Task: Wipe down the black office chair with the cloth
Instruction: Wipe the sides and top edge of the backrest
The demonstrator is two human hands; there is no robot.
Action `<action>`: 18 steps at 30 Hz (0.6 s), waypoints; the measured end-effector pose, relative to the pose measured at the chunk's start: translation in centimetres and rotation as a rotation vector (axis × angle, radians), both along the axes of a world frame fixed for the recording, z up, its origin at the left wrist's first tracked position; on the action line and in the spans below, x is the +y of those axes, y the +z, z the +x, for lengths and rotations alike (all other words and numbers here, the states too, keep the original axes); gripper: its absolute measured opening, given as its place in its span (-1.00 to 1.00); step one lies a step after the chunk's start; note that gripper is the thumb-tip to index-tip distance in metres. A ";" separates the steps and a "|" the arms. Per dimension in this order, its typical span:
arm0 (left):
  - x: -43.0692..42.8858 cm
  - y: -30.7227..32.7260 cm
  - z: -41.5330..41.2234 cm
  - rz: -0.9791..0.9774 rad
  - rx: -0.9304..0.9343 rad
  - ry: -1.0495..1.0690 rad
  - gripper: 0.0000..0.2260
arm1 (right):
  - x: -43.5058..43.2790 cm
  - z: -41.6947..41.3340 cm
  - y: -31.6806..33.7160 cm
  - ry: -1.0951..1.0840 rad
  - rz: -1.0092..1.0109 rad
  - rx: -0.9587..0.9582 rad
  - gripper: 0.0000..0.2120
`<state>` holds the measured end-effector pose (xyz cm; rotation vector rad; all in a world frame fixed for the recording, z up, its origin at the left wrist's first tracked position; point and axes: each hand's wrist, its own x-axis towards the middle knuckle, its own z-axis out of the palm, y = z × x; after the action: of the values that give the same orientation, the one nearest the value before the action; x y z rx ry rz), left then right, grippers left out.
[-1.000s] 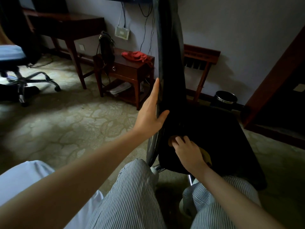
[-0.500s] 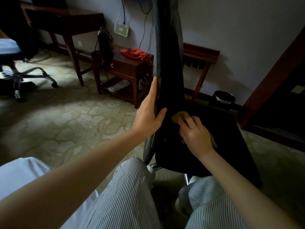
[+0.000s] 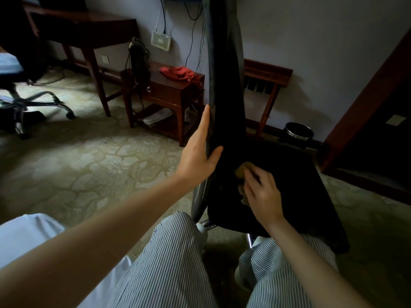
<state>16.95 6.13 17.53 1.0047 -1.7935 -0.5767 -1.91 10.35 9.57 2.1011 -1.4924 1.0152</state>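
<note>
No text, label or number can be read — on any surface.

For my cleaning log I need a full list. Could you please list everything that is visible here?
black office chair: one, black, centre, before the person
cloth: one, tan, on that chair, under the right hand
second office chair: one, silver metal base, far left
desk: one, dark wood, back left
side table: one, dark wood, by the wall
red fabric: one, red, on the side table
waste bin: one, black, by the wall, right
left hand: one, holds the backrest edge
right hand: one, grips the cloth
</note>
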 end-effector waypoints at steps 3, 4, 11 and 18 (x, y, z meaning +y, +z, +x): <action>0.0 -0.3 -0.2 -0.014 0.004 0.020 -0.16 | -1.4 0.8 1.8 0.017 -0.107 0.012 -0.70; 0.0 -0.3 -0.2 -0.018 0.007 0.024 -0.16 | -1.9 1.1 2.1 0.000 -0.106 0.041 -0.69; -0.1 -0.2 -0.2 -0.029 0.023 0.020 -0.16 | -1.7 1.3 -1.4 -0.026 -0.007 0.053 -0.65; 0.1 0.0 -0.3 -0.005 0.045 -0.001 -0.17 | 0.1 0.5 -5.4 -0.039 0.311 0.016 -0.76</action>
<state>16.67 6.24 17.56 0.9806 -1.7552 -0.5909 -1.43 10.43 4.13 2.2678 -1.7725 0.7917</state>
